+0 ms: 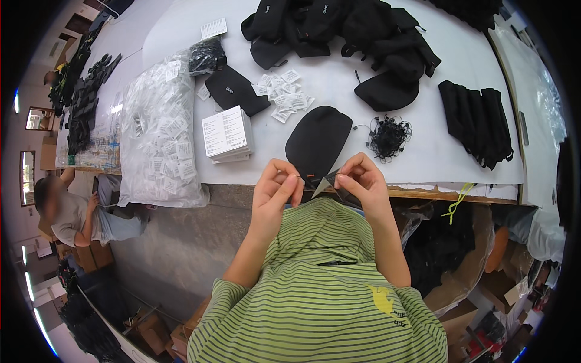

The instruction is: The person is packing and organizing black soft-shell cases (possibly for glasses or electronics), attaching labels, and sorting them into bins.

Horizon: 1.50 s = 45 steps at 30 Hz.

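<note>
In front of me, at the table's near edge, lies a black fabric pouch with a small orange mark near its lower end. Just left of that end, my left hand is closed in a pinch; what its fingertips hold is too small to make out. My right hand pinches a small flat grey, card-like piece with a pointed corner, between the two hands. Right of the pouch sits a tangle of thin black cords. A stack of white printed cards stands to the left.
Small white packets lie loose beyond the pouch, beside another black pouch. A big clear bag of packets is at left. Black pouches heap at the back; folded black fabric lies right. Another person is at far left.
</note>
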Tool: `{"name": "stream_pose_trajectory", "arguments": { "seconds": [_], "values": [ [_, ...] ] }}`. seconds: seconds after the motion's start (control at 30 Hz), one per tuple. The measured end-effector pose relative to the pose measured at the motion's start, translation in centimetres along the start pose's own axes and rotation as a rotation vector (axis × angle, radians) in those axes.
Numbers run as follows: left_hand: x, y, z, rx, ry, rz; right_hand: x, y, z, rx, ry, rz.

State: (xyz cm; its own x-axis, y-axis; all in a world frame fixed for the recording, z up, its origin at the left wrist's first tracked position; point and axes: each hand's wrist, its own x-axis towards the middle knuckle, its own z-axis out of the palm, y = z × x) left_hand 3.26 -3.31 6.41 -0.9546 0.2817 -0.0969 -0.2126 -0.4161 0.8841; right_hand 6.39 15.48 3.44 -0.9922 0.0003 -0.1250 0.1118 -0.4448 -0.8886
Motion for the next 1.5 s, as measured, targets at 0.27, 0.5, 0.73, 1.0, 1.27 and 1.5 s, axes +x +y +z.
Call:
{"name": "stream_pose_trajectory", "arguments": {
  "seconds": [0.27,0.5,0.73,1.0,1.27,1.5],
  "values": [
    [-0.3,0.2,0.7,0.267,-0.014,-0.141,0.3,0.0,-1.0,0.01,0.012,0.226],
    [-0.2,0.7,1.4,0.226,0.008,-0.194,-0.2,0.6,-0.8,0.181,-0.037,0.241],
    [-0.5,-0.6,1.6,0.277,-0.056,-0.233,-1.0,0.6,1.7,0.08,0.057,0.029],
    [-0.4,-1.1,1.4,0.314,-0.168,-0.262,-1.2,0.9,2.2,-0.109,0.119,-0.139],
    [0.5,-2.3,0.3,0.163,-0.249,-0.299,-1.6,1.0,2.4,-0.213,0.135,-0.231],
    [0.9,-1.1,1.2,0.405,-0.35,-0.26,-0.3,-0.9,-0.8,0.109,0.091,0.061]
  ]
}}
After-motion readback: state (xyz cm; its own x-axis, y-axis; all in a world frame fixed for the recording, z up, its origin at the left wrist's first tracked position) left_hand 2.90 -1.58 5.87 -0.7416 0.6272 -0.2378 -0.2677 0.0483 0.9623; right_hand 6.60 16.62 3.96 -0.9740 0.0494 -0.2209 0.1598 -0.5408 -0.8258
